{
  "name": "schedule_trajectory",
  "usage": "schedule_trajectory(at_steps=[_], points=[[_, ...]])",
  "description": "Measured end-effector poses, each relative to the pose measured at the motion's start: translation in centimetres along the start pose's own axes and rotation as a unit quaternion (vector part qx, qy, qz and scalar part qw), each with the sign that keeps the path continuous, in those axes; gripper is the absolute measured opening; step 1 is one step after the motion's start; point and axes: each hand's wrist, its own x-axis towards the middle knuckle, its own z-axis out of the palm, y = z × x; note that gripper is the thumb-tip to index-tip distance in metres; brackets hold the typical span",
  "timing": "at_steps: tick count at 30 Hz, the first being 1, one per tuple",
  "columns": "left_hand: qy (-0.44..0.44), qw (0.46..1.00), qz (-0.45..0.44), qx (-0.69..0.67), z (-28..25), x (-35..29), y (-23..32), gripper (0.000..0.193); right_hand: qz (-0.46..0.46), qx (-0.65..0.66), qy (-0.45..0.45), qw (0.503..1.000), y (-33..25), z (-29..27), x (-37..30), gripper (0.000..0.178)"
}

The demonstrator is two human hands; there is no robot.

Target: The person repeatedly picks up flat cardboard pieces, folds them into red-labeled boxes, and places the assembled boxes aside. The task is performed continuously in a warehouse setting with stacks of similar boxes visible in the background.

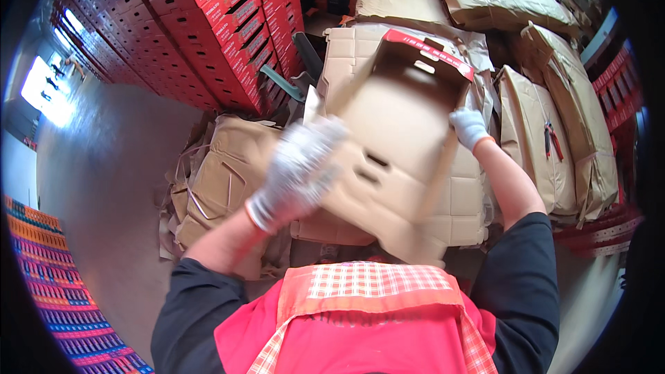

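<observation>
A partly folded cardboard box (398,114) is in front of me, plain brown inside, with a red printed far end wall standing up. Its near flap (367,180) lies folded outward, slotted and blurred. My right hand (470,127), in a white glove, has its fingers closed over the box's right side wall. By the left side of the box is my left hand (298,166), gloved too and smeared by motion; whether it touches the cardboard I cannot tell. Beneath the box lies a stack of flat brown cardboard blanks (465,201).
Tall stacks of red boxes (222,21) rise at the far left. Paper-wrapped bundles (537,138) line the right, with red-handled pliers (553,142) on one. Another wrapped bundle (222,173) sits left of the box. Colourful stacked boxes (62,284) stand at lower left.
</observation>
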Motion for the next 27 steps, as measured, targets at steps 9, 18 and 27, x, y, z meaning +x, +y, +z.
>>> schedule_trajectory(at_steps=[9,18,27], points=[[-0.375,0.856,0.329,0.138,6.8,-3.0,-8.7,0.071,-0.335,0.121,-0.035,0.934,-2.3,1.5,-19.4,0.062],[-0.125,0.986,0.063,0.095,9.6,7.0,-5.8,0.041,0.025,0.389,0.306,0.869,-1.0,-0.1,-14.5,0.039],[-0.696,0.659,-0.022,-0.285,2.8,-0.4,2.5,0.09,-0.223,0.56,-0.539,0.588,-4.0,-6.1,-23.2,0.094]])
